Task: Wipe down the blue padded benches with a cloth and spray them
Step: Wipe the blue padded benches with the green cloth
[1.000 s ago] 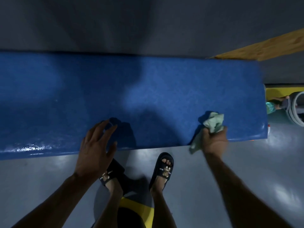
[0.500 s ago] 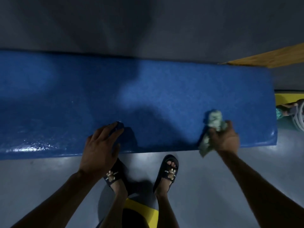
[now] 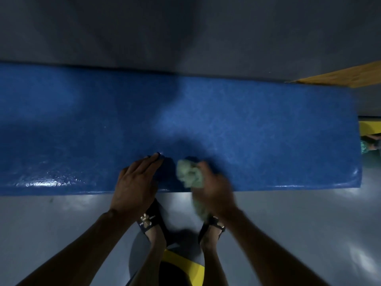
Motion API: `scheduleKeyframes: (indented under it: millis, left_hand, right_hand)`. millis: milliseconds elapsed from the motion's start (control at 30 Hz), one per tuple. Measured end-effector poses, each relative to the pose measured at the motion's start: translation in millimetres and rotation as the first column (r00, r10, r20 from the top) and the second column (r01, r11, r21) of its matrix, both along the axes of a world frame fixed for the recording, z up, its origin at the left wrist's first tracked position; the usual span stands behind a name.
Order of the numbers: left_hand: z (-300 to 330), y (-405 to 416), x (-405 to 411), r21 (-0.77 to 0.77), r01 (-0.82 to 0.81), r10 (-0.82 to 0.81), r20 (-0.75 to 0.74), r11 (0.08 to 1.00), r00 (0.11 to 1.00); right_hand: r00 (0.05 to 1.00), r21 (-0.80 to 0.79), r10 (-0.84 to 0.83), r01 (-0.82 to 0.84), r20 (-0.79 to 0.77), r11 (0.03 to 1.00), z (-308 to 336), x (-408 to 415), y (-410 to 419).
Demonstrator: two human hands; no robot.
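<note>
While the right hand (image 3: 214, 188) grips a bunched pale-green cloth (image 3: 190, 175), fingers curled round the wad and a loose tail hanging below the wrist, the cloth presses on the near edge of the blue padded bench (image 3: 257, 124). Half a second ago that hand was working well toward the bench's right end; a second ago it sat there too. Now it has swept left along the near edge to the middle of the bench, its outline smeared by the motion, and the cloth lies just beside the left hand (image 3: 135, 182).

The left hand has barely shifted — it rests flat on the bench's near edge, fingers straight and together, gripping nothing, seemingly a brace for the lean.

I judge this as one wiping stroke carried from the bench's right end toward its middle, so the right-hand stretch of the near edge has had a pass. To the left of the hands the bench surface shines wet along its front edge — likely spray not yet wiped — so that stretch probably comes next, and the bracing hand would have to give way for the cloth to go on leftward.

No spray bottle shows for certain; something small and greenish lies past the bench's right end, too cut off to name. Below the bench, the person's feet in dark sandals (image 3: 147, 220) stand on a grey floor (image 3: 61, 223).
</note>
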State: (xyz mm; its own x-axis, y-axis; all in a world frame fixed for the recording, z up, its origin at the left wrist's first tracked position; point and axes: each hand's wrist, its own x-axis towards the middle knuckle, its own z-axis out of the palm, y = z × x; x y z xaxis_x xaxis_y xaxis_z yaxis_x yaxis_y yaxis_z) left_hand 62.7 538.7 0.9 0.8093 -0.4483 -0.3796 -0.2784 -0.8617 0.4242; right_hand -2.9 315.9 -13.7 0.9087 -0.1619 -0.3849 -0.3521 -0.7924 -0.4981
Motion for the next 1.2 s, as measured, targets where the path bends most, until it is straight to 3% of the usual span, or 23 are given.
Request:
scheduleKeyframes:
  millis: [67, 167, 267, 367, 467, 533, 633, 700, 767, 833, 967, 1067, 1133, 1200]
  left_hand:
    - [-2, 2, -1, 0.001, 0.009, -0.009, 0.009, 1.000, 1.000]
    - [-3, 1, -3, 0.002, -0.017, 0.017, 0.023, 1.000, 1.000]
    - [-5, 1, -3, 0.002, -0.023, 0.023, 0.028, 1.000, 0.999]
    - [-6, 1, -3, -0.001, -0.020, 0.020, 0.026, 1.000, 0.999]
    - [-6, 3, 1, 0.007, -0.007, 0.007, 0.030, 1.000, 1.000]
    - [-6, 4, 2, 0.006, 0.002, -0.003, 0.030, 1.000, 1.000]
    - [-4, 6, 6, -0.017, 0.010, -0.010, 0.029, 1.000, 1.000]
    - [-5, 8, 9, -0.023, 0.028, -0.028, 0.021, 0.999, 0.999]
    - [-4, 9, 12, -0.023, 0.042, -0.042, 0.013, 0.999, 0.999]
    - [-4, 9, 13, -0.022, 0.055, -0.054, 0.025, 0.998, 0.998]
    - [-6, 10, 11, -0.037, 0.058, -0.057, 0.038, 0.998, 0.998]
    - [-1, 9, 11, -0.041, 0.045, -0.043, 0.050, 0.998, 0.998]
    - [1, 9, 14, -0.072, 0.025, -0.021, 0.059, 0.997, 0.998]
    - [4, 11, 21, -0.117, -0.018, 0.027, 0.083, 0.993, 0.996]
  right_hand:
    - [0.977, -0.121, -0.210, 0.213, 0.037, 0.970, 4, 0, -64]
    - [0.848, -0.264, -0.521, 0.527, 0.100, 0.808, 19, -5, -142]
    - [0.715, -0.290, -0.696, 0.680, 0.062, 0.673, 10, -3, -124]
    - [0.803, -0.233, -0.590, 0.591, 0.082, 0.772, -2, 14, -27]
    - [0.927, 0.031, -0.351, 0.350, 0.130, 0.936, 0, 24, 61]
    - [0.977, 0.085, -0.166, 0.156, 0.134, 0.984, 8, 25, 74]
    - [0.991, -0.001, 0.109, -0.110, 0.075, 0.994, 20, 26, 32]
    - [0.996, -0.142, 0.087, -0.091, -0.035, 0.986, 24, 23, -20]
    - [0.983, -0.211, -0.171, 0.155, -0.060, 0.965, 29, 18, -78]
    - [0.896, -0.260, -0.440, 0.411, -0.065, 0.874, 32, 13, -112]
    - [0.772, -0.221, -0.635, 0.625, 0.029, 0.749, 18, 23, -73]
    - [0.833, -0.121, -0.548, 0.553, 0.073, 0.824, 11, 47, 23]
    - [0.957, -0.064, -0.277, 0.283, 0.086, 0.957, 7, 54, 77]
    - [0.999, -0.051, 0.008, -0.006, 0.038, 0.999, 11, 64, 86]
